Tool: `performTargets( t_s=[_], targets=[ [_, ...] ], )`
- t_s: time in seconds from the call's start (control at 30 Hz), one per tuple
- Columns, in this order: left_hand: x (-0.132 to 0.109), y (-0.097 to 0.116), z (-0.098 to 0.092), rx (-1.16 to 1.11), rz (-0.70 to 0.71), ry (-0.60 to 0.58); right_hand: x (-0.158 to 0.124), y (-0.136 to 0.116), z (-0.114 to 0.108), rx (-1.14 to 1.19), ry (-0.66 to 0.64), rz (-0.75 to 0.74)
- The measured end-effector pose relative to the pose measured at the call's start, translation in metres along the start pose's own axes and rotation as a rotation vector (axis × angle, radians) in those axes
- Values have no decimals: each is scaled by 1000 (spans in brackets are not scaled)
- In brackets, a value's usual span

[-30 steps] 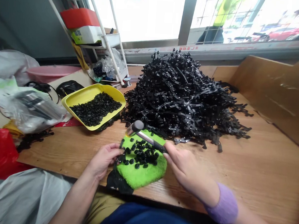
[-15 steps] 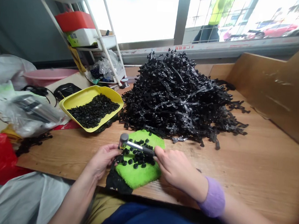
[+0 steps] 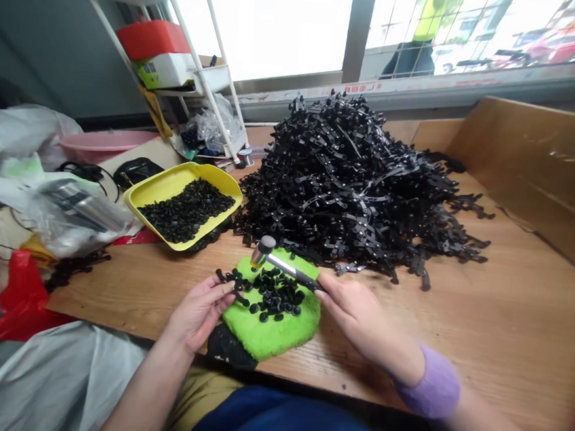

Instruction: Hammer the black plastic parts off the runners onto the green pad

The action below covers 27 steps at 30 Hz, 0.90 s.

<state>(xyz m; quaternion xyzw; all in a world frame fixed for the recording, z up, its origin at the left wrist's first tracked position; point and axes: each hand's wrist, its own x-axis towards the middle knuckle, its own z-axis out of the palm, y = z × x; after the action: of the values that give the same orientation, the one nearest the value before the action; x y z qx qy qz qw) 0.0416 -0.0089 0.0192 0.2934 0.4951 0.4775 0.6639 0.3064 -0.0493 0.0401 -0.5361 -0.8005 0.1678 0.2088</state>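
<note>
**Right hand [image 3: 363,329] grips a steel-shafted hammer [image 3: 288,269] above a fuzzy green pad [image 3: 279,336]; left hand [image 3: 196,314] pinches a small black plastic piece [image 3: 233,289].**

The right fingers close around the dark handle, with the round grey head pointing to 11 o'clock over the pad's far edge; a lilac wristband [image 3: 428,383] circles that wrist. Loose black plastic studs [image 3: 277,293] lie scattered on the pad, just beside the left fingertips. Farther out, a yellow plastic tray [image 3: 221,184] at 10 o'clock holds many more studs. A heap of black plastic strips [image 3: 349,180] rises at 12 o'clock on the wooden bench [image 3: 457,319], and a cardboard panel [image 3: 523,146] stands at 2 o'clock.
</note>
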Motion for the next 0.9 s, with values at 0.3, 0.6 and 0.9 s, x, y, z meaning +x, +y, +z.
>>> performTargets(
  t_s=[0.3, 0.6, 0.9],
  targets=[
    [1, -7, 2, 26, 26, 22, 0, 2, 1, -31, 19, 7],
    [-1, -18, 4, 79, 164, 107, -11, -7, 4, 24, -7, -63],
    [-2, -21, 8, 151, 256, 112, -21, -9, 12, -101, -57, -90]
  ],
)
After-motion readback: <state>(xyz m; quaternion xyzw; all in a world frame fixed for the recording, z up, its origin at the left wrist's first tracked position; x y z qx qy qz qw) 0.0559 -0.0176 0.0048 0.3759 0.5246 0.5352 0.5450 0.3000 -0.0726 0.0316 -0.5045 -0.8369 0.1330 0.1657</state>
